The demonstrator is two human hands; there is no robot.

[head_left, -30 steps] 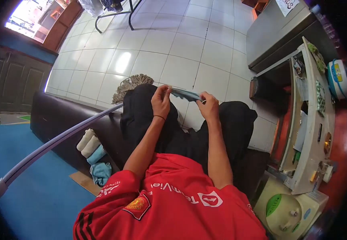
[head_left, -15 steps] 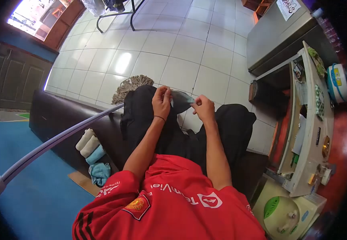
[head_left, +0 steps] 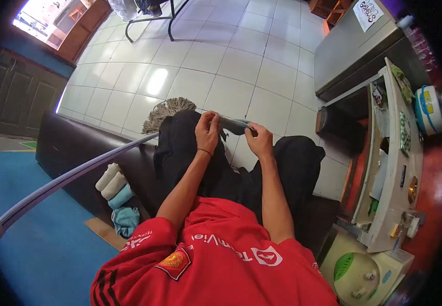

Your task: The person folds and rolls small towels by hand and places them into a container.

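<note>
A small grey-green cloth (head_left: 235, 124) is stretched between my two hands above my knees. My left hand (head_left: 207, 129) pinches its left end near my left knee. Its right end is gripped in the closed fingers of my right hand (head_left: 258, 139), between the knees. Beside my left thigh, on the dark bench, lie rolled cream cloths (head_left: 111, 182), a rolled light-blue cloth (head_left: 121, 197) and a crumpled blue cloth (head_left: 125, 221).
A mop head (head_left: 167, 112) rests on the tiled floor past my left knee; its pole (head_left: 78, 176) slants across the dark bench (head_left: 78, 140). At the right stand an open cabinet (head_left: 390, 168), a grey fridge (head_left: 353, 51) and a cream appliance (head_left: 366, 265).
My right hand has turned, and its fingers have closed further over the cloth's right end. The cloth now hangs as a narrower band. My left hand has barely moved.
</note>
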